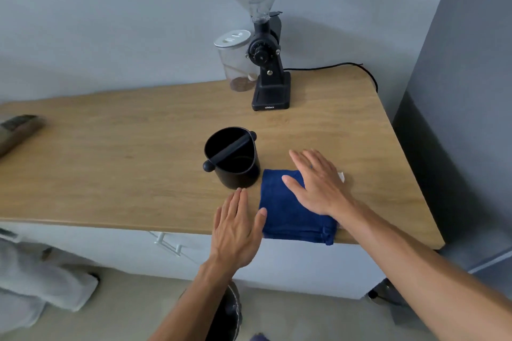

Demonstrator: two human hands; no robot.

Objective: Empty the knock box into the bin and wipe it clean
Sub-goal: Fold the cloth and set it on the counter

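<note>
A black round knock box (234, 160) with a bar across its top stands upright on the wooden counter (124, 163). Its inside looks dark; I cannot tell what it holds. A folded dark blue cloth (288, 216) lies just right of it, near the counter's front edge. My right hand (315, 183) lies flat on the cloth's far right part, fingers spread. My left hand (238, 227) hovers flat over the front edge, just left of the cloth and in front of the knock box, holding nothing. No bin is identifiable.
A black coffee grinder (270, 63) with a clear hopper stands at the back, a clear jar (235, 63) beside it and a black cable (332, 66) trailing right. A brown object (16, 130) lies at the far left. White cabinet fronts (166, 243) sit below.
</note>
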